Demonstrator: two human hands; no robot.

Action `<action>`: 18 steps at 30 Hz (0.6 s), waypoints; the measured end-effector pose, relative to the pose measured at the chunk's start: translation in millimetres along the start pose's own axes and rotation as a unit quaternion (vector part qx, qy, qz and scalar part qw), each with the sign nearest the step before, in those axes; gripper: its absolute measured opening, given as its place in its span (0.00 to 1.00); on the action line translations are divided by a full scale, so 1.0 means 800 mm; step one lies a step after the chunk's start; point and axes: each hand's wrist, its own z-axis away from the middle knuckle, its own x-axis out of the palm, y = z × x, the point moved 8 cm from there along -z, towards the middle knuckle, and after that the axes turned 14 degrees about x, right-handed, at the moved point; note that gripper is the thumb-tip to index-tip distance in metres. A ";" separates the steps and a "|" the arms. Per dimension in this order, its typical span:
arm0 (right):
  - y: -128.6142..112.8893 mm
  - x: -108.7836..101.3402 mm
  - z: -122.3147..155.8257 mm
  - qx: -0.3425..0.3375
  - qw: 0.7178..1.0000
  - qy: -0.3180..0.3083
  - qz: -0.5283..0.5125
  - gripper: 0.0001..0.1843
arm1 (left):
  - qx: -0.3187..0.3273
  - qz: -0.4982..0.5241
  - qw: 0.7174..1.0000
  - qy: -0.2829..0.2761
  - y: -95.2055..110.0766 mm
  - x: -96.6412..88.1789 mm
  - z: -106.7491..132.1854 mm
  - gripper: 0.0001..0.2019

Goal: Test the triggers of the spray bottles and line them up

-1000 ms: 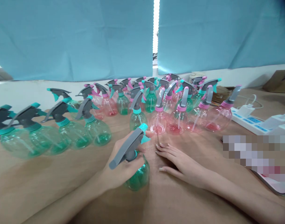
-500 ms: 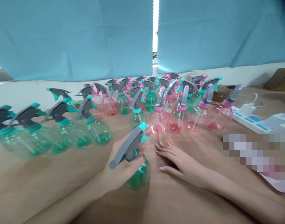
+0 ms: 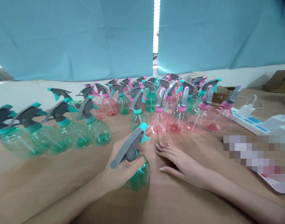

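My left hand (image 3: pixel 125 165) is wrapped round the neck of a green spray bottle (image 3: pixel 140 177) with a grey and turquoise trigger head. The bottle stands upright on the brown table (image 3: pixel 175 202), its nozzle pointing away to the right. My right hand (image 3: pixel 177 160) lies flat on the tabletop just right of it, fingers stretched out, holding nothing. Beyond my hands stands another green spray bottle (image 3: pixel 138 118), beside a pink spray bottle (image 3: pixel 159 121) with a pink collar.
Several green spray bottles (image 3: pixel 74 135) form a row at the left. More pink and green ones crowd the back. On the right are a white power strip (image 3: pixel 251 119) with plugs and a blurred-out flat device (image 3: pixel 277 186). A blue curtain (image 3: pixel 74 40) hangs behind.
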 end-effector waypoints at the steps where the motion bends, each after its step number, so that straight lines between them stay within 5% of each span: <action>1: 0.000 0.000 0.000 0.000 1.000 0.001 -0.002 0.32 | -0.002 0.003 1.000 -0.001 0.000 0.000 0.000 0.06; 8: 0.000 0.000 0.000 -0.002 1.000 0.002 -0.004 0.31 | 0.006 0.021 1.000 -0.018 0.004 0.004 -0.002 0.19; 18: 0.001 0.001 0.000 0.003 1.000 0.000 -0.006 0.31 | -0.006 0.035 0.999 -0.035 -0.002 0.008 -0.002 0.18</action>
